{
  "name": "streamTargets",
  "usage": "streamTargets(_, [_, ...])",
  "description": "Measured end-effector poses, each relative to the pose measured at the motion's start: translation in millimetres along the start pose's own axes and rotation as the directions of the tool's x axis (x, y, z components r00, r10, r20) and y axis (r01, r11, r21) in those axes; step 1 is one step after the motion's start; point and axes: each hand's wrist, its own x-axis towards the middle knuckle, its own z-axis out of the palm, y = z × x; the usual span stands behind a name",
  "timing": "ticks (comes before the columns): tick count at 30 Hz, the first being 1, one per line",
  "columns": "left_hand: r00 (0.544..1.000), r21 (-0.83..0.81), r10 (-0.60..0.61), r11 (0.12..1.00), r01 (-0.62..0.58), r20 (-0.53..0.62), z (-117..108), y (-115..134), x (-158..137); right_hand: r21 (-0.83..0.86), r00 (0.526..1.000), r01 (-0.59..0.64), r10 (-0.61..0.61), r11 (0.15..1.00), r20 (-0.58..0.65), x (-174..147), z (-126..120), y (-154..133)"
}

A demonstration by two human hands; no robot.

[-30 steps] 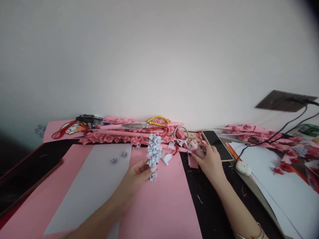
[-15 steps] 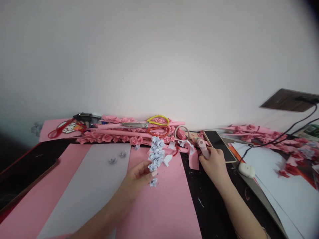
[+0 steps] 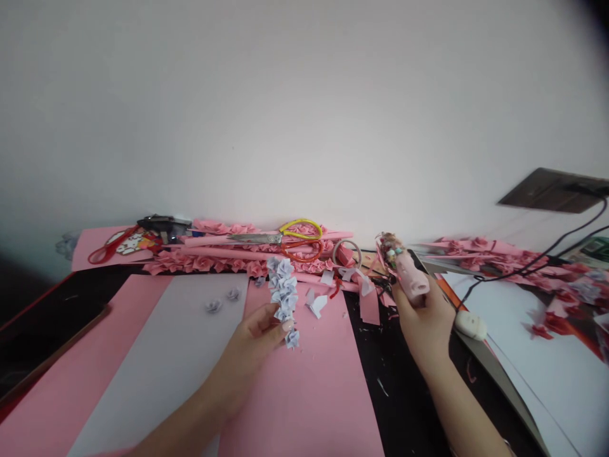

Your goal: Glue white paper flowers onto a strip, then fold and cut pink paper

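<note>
1. Clock readings are taken around each hand, 12 toward the wall.
2. Left hand: grasping, thumb and fingers pinched on the lower part of the flower strand.
3. Strand: pale blue paper blooms in a row, mostly at 1 o'clock from the left hand; one bloom shows just below the thumb tip. It is over the pink sheet; cannot tell whether it touches it.
4. Right hand: grasping, fingers closed around the pink tube, which points toward 11 o'clock. Multicoloured bits show at its far end; cannot tell whether they are attached.
5. From the left hand: scissors at 12, yellow and red handles, lying on the pink stems; white scraps at 2; ring between 1 and 2; two loose blooms at 10, on the white sheet.
6. From the right hand: phone at 12, mostly covered by hand and tube; pink slip between 9 and 10; white case at 3, beside the paper stack.
7. Wall plate between 1 and 2 from the right hand, with dark cables running downward.
</note>
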Motion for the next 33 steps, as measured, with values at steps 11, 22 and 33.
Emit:
streamTargets(11, [0.997,0.008,0.055,0.998,-0.055,-0.059,-4.3,-6.6,1.8,0.534,0.729,-0.282,-0.184,0.797,0.659,-15.4,6.1,-10.8])
streamTargets(22, [0.999,-0.024,0.024,0.999,-0.024,-0.024,-1.8,-7.6,2.3,0.542,0.535,-0.421,-0.283,0.727,0.796,-33.6,13.2,-19.7])
streamTargets(33, [0.998,-0.003,0.021,1.000,-0.021,-0.051,-2.5,-8.9,2.3,0.526,0.527,-0.399,-0.282,0.751,0.802,-31.8,12.0,-22.2])
